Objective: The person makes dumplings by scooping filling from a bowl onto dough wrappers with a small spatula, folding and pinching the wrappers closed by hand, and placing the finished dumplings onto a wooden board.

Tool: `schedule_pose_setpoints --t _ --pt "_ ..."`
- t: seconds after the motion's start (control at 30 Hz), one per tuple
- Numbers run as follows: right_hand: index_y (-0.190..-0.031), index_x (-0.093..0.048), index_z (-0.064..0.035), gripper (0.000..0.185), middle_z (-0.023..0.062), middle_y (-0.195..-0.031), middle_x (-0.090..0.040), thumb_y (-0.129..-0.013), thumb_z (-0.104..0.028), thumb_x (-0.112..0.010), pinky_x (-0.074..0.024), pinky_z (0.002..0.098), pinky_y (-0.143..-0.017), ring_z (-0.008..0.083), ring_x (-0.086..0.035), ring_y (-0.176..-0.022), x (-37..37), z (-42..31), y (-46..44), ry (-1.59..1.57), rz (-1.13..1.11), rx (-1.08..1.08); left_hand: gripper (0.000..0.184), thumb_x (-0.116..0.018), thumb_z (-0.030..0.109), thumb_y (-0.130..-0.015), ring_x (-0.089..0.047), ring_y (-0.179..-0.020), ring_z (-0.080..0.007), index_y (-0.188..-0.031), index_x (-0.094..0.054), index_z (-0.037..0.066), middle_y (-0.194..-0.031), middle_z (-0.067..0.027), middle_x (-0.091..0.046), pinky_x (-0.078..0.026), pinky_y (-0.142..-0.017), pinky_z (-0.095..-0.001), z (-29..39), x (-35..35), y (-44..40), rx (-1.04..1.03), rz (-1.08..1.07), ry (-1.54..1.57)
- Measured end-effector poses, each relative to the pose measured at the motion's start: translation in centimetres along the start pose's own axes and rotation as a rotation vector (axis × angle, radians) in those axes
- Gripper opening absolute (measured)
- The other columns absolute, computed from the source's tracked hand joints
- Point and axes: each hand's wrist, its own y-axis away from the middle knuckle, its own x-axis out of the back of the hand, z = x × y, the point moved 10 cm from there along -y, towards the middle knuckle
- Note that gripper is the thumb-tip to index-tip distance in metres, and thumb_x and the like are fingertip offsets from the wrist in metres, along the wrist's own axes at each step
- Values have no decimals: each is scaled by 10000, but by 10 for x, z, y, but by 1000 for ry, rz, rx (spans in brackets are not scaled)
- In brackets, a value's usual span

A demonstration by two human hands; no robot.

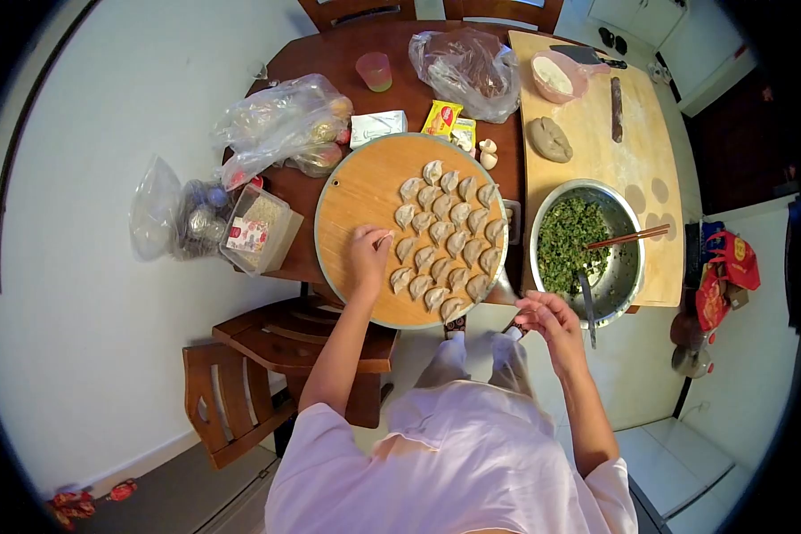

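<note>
My left hand (368, 262) is over the left part of a round wooden board (351, 200), its fingers closed in a pinch. A small greyish edge at the fingertips looks like a dumpling, mostly hidden by the fingers. Rows of pleated dumplings (441, 233) cover the board's middle and right side. My right hand (556, 325) is in the air between the board and a metal bowl (632, 289), fingers loosely bent and apart, holding nothing I can see. Chopped green filling (571, 236) lies in the bowl, with chopsticks (627, 237) and a metal-handled utensil (587, 303) resting in it.
Right of the board, a rectangular pastry board (587, 165) carries dough (550, 140), a rolling pin (616, 109), round wrappers (659, 190), a flour bowl (556, 76) and a cleaver (583, 55). Plastic bags (285, 116), eggshells (488, 153) and a cup (375, 71) stand behind. A wooden chair (303, 334) is at left.
</note>
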Motion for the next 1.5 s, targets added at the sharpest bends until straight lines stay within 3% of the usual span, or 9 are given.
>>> schedule_pose_setpoints --t 0.4,0.5,0.6,0.7,1.1,1.3,1.5 --pt "-1205 -560 -6 308 121 -1055 -662 -977 -205 -509 -504 280 -801 170 -653 -865 13 -6 -3 9 30 -4 188 -704 101 -774 -607 -860 -321 -925 -665 -4 -959 -141 -633 -484 -747 -378 25 -7 -3 -116 -78 -236" --pt "-1198 -566 -5 299 117 -1047 -662 -978 -199 -506 -504 281 -800 167 -649 -858 13 -8 -4 5 24 4 210 -692 93 -777 -606 -874 -327 -965 -645 9 -998 -138 -627 -486 -747 -392 55 3 8 -338 55 -371" --pt "-1190 -573 -8 290 114 -1038 -662 -977 -194 -506 -504 284 -802 166 -648 -851 16 -7 -3 1 27 3 224 -683 94 -780 -604 -911 -345 -986 -631 21 -1062 -149 -613 -491 -754 -408 63 -1 24 -328 -47 -237" --pt "-1182 -579 -13 284 111 -1027 -663 -976 -195 -509 -506 290 -805 166 -647 -847 16 -2 -5 -5 7 4 217 -649 92 -823 -602 -971 -363 -1027 -633 20 -1086 -168 -615 -496 -807 -423 54 -27 34 -258 -183 -320" --pt "-1162 -585 -12 267 114 -1003 -667 -973 -182 -506 -515 295 -797 171 -654 -836 17 -3 -1 -8 3 10 194 -651 64 -809 -599 -968 -359 -992 -623 5 -1073 -166 -611 -501 -810 -414 51 -35 33 -294 -99 -313" --pt "-1166 -589 -12 271 113 -995 -669 -973 -185 -508 -516 292 -790 172 -655 -829 19 -7 1 -2 15 18 190 -654 62 -804 -595 -946 -353 -985 -625 8 -1033 -167 -604 -488 -793 -404 56 -21 31 -204 -80 -205" --pt "-1142 -593 -7 252 114 -989 -678 -971 -164 -495 -509 291 -797 167 -654 -840 34 -13 6 14 64 30 230 -686 55 -779 -590 -905 -340 -996 -633 2 -1032 -164 -608 -476 -789 -394 76 17 18 -347 130 -405"
